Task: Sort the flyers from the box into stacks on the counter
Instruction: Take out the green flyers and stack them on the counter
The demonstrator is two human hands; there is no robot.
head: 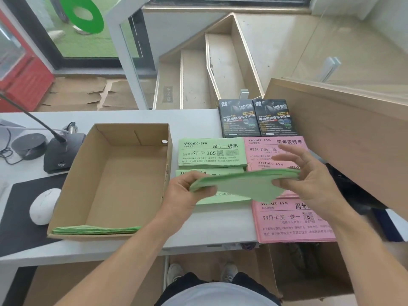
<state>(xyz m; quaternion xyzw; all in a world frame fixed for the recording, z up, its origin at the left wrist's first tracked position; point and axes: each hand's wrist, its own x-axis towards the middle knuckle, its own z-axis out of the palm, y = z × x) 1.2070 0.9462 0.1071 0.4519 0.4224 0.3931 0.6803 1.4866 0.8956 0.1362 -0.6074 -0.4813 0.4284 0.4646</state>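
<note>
A bundle of green flyers (245,184) hangs above the counter, held at both ends. My left hand (185,196) grips its left end and my right hand (309,180) pinches its right end, upper fingers spread. Under it lies a second green stack (223,198), mostly hidden. Behind it a green stack (212,152) lies flat beside a pink stack (262,149). More pink flyers (291,221) lie at the front right. Two black flyer stacks (257,118) stand at the back. The cardboard box (114,173) to the left holds green flyers (97,229) along its near wall.
A white mouse (44,205) on a black mat, a desk microphone (61,151) and a round black device (29,145) sit left of the box. A wooden panel (344,133) rises at the right. The white counter's front edge (132,250) runs below my arms.
</note>
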